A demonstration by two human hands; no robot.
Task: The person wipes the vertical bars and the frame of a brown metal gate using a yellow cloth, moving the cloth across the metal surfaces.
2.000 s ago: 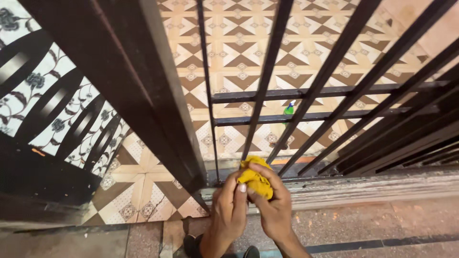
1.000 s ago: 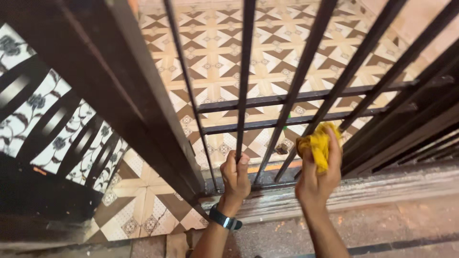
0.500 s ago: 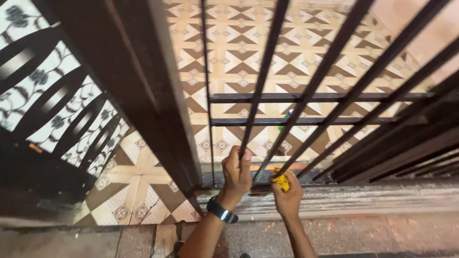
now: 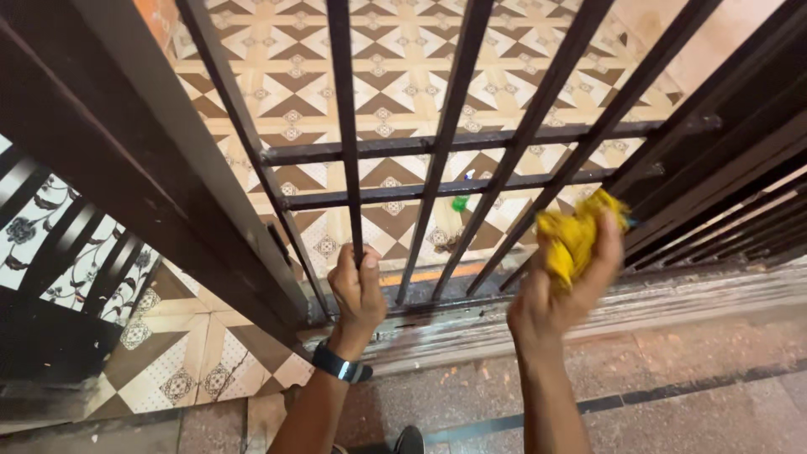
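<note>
My left hand (image 4: 358,288) is wrapped around a dark vertical bar (image 4: 345,126) of a metal gate, low down near its bottom rail. A black watch sits on that wrist. My right hand (image 4: 561,290) is raised to the right of it, clutching a crumpled yellow cloth (image 4: 575,236). The cloth is pressed against a slanting gate bar (image 4: 580,160) close to where it meets the lower crossbar (image 4: 437,190).
Beyond the bars lies a brown and cream patterned tile floor (image 4: 403,76), with a small green spray bottle (image 4: 461,200) standing on it. A worn stone threshold (image 4: 639,311) runs under the gate. A second dark gate leaf (image 4: 126,185) stands open at the left.
My right hand has lifted the yellow cloth from the bottom rail up and to the right along a bar. My left hand keeps its grip on the vertical bar.
</note>
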